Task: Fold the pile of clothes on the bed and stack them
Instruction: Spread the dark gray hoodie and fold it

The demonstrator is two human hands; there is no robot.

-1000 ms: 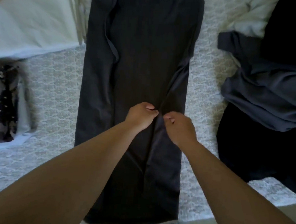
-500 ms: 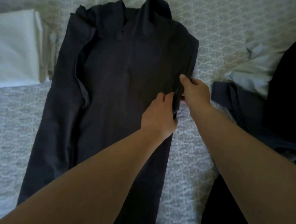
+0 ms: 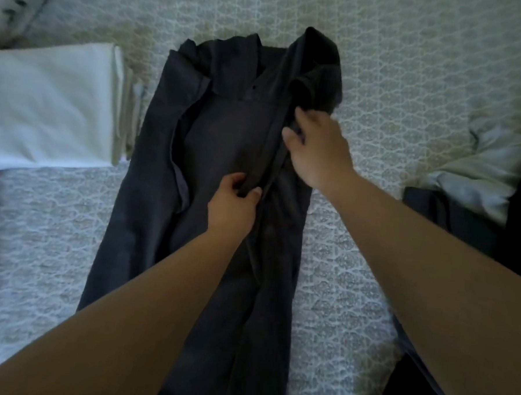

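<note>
So both hands have worked their way up the dark shirt (image 3: 219, 153) from near the hem a second ago. The left hand (image 3: 233, 206) now pinches the folded-in right edge mid-body, and the right hand (image 3: 317, 147) grips the bunched sleeve by the shoulder. Looks like the side fold is being tidied, so this piece is only partway done. Fabric's soft, limp and matte, lying long and narrow on the textured bed (image 3: 395, 68). A folded white stack (image 3: 46, 107) sits just left of it.

no readable text, labels or numbers anywhere
</note>
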